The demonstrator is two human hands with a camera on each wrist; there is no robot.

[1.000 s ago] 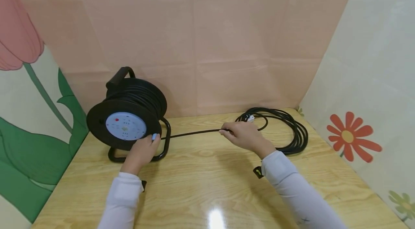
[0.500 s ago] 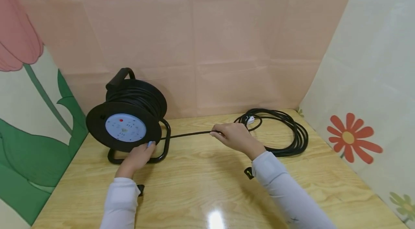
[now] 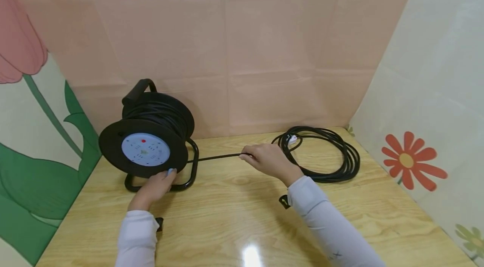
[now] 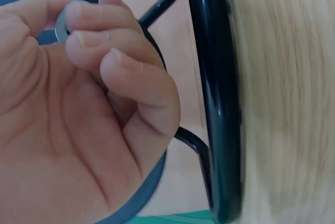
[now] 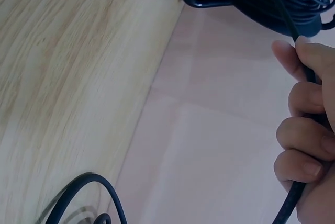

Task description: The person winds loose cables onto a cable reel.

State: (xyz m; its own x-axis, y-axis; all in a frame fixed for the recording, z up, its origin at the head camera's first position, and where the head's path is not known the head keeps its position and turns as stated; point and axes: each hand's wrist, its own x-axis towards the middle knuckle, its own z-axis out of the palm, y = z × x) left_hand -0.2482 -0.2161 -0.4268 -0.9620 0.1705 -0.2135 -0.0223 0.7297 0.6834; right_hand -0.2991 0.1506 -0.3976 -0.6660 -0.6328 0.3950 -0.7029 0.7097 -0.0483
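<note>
Right hand (image 3: 269,160) nearer the reel (image 3: 149,132), grip round cable (image 5: 289,203); left hand (image 3: 153,189) lower, grip on knob (image 3: 170,171)

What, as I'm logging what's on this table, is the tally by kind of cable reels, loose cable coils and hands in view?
Cable reels: 1, a black cable reel
Loose cable coils: 1, a black coil
Hands: 2, the left hand and right hand
Total: 4
</note>
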